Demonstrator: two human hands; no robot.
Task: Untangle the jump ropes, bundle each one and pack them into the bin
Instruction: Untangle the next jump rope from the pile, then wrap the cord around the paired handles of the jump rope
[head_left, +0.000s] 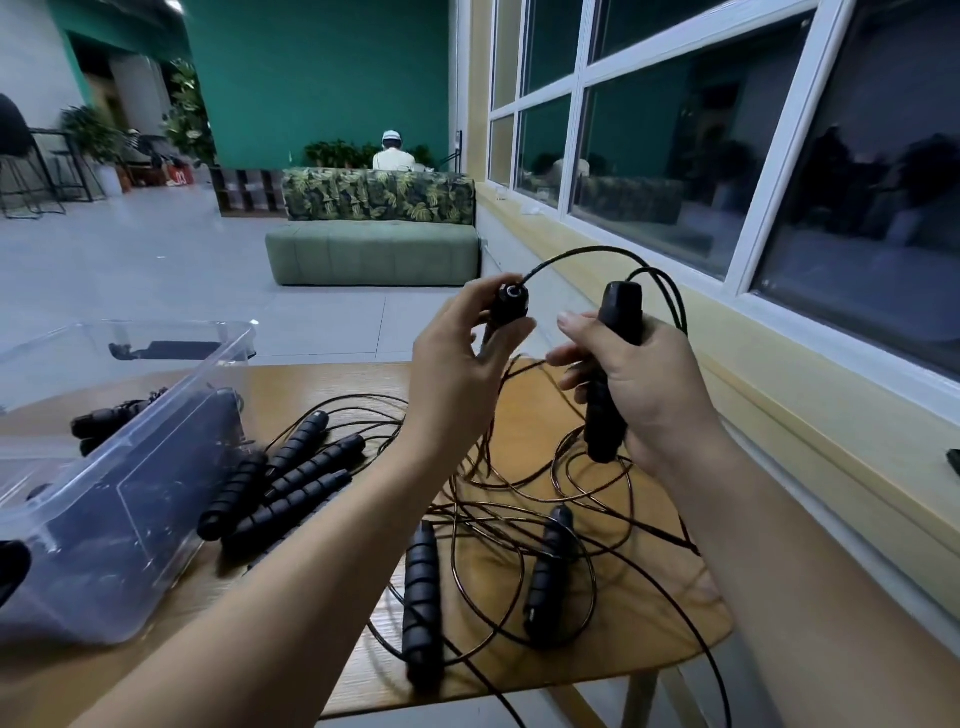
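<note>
Head view: the right hand (639, 395) is clenched round an upright black ribbed foam jump-rope handle (608, 374). Just left of that grip, the left hand (462, 358) pinches a second black handle (510, 304) near its cord end. A thin black cord (597, 252) arcs from it above both grips. Below the grips, a tangle of dark cords (519, 499) and two loose handles (423, 587) lie on the light wooden table (322, 384). Further left sits the clear plastic bin (130, 467), with four more handles (291, 483) beside it.
</note>
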